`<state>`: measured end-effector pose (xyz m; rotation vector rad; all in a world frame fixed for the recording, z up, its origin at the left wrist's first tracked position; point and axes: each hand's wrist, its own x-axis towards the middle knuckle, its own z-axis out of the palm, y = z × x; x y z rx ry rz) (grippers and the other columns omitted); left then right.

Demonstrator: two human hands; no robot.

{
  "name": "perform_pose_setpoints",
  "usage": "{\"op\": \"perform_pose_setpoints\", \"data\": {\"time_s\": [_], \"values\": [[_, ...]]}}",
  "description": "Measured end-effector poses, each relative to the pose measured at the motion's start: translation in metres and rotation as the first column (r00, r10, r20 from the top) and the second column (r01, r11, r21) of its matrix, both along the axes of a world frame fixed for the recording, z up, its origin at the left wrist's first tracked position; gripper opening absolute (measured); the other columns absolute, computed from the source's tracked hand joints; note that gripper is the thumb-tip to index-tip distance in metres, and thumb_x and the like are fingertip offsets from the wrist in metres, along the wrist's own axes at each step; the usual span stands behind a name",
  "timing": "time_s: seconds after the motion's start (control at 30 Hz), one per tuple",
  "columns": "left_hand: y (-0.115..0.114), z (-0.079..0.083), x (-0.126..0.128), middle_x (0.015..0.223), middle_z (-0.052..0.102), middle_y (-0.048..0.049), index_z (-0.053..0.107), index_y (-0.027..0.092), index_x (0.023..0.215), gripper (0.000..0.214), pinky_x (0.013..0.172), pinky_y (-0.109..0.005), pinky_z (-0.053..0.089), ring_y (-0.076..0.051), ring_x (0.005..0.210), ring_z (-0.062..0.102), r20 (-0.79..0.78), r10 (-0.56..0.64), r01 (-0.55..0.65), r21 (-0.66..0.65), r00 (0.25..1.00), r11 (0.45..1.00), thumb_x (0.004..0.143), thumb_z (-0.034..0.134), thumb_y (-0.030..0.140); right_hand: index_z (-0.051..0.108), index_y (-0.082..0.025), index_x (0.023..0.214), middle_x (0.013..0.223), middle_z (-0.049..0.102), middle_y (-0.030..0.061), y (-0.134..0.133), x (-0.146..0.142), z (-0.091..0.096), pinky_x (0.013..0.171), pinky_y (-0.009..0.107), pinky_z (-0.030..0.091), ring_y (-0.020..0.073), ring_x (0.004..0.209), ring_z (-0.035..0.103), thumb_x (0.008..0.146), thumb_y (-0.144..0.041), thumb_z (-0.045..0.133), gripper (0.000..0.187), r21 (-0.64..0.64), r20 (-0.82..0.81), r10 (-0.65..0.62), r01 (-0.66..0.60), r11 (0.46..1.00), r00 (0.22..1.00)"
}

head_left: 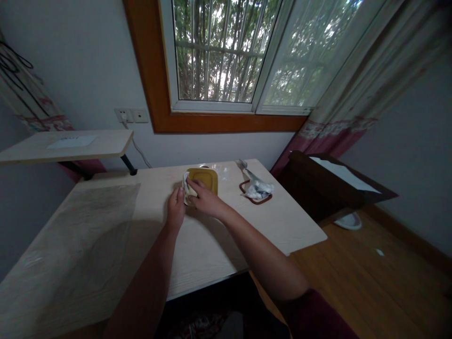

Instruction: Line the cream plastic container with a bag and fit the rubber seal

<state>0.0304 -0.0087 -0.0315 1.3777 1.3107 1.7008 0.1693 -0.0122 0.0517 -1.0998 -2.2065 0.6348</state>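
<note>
A yellow, rounded-square container or lid [208, 179] is tilted up over the back middle of the table. My left hand [175, 207] is closed at its lower left edge, thumb up, and steadies it. My right hand [205, 198] reaches across its front, fingers bent against the left side. Under those fingertips is a thin white piece [185, 178], like tissue or paper, along the container's left edge. My fingers cover part of it, so its exact shape is hidden.
A crumpled clear plastic bag [259, 189] lies on a reddish-brown frame [260, 202] at the table's right. A clear sheet [95, 226] covers the left. A raised shelf [106, 143] stands back left; a dark wooden piece [318, 183] stands beyond the right edge.
</note>
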Motion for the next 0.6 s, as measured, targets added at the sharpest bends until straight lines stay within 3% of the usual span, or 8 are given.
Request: {"op": "perform_pose_setpoints", "data": {"time_s": [0.1, 0.2, 0.4, 0.6], "values": [[-0.001, 0.0, 0.002, 0.091, 0.071, -0.0065, 0.069, 0.018, 0.1, 0.042, 0.08, -0.028, 0.051, -0.021, 0.092, 0.067, 0.025, -0.008, 0.008, -0.001, 1.0, 1.0, 0.098, 0.046, 0.054, 0.035, -0.014, 0.157, 0.147, 0.047, 0.0189, 0.001, 0.001, -0.001, 0.116, 0.044, 0.037, 0.0271, 0.135, 0.048, 0.091, -0.018, 0.052, 0.068, -0.017, 0.012, -0.024, 0.024, 1.0, 1.0], [0.0, 0.0, 0.001, 0.091, 0.07, -0.0061, 0.069, 0.019, 0.1, 0.043, 0.08, -0.028, 0.05, -0.02, 0.09, 0.066, 0.032, -0.015, 0.015, 0.001, 0.999, 1.0, 0.098, 0.046, 0.054, 0.044, -0.015, 0.153, 0.137, 0.054, 0.0168, 0.001, 0.002, 0.0, 0.112, 0.039, 0.041, 0.024, 0.125, 0.054, 0.091, -0.016, 0.051, 0.062, 0.021, 0.02, -0.032, 0.031, 0.999, 0.999], [0.002, 0.0, 0.0, 0.086, 0.066, -0.004, 0.064, 0.018, 0.095, 0.042, 0.074, -0.026, 0.049, -0.017, 0.081, 0.063, 0.067, -0.006, 0.007, -0.021, 0.998, 1.0, 0.098, 0.043, 0.055, 0.068, -0.015, 0.129, 0.114, 0.066, 0.0123, -0.004, 0.001, 0.009, 0.101, 0.032, 0.046, 0.0194, 0.106, 0.061, 0.093, -0.01, 0.045, 0.043, 0.075, 0.133, 0.028, -0.039, 0.996, 0.991], [-0.002, 0.007, 0.002, 0.072, 0.055, 0.0004, 0.055, 0.02, 0.08, 0.043, 0.063, -0.024, 0.044, -0.014, 0.067, 0.054, 0.028, 0.003, -0.003, 0.004, 1.0, 1.0, 0.097, 0.044, 0.057, 0.076, -0.015, 0.111, 0.105, 0.068, 0.0109, -0.005, 0.002, 0.017, 0.093, 0.029, 0.045, 0.019, 0.098, 0.061, 0.092, -0.01, 0.048, 0.035, 0.049, 0.289, 0.061, -0.078, 0.996, 0.955]]}}
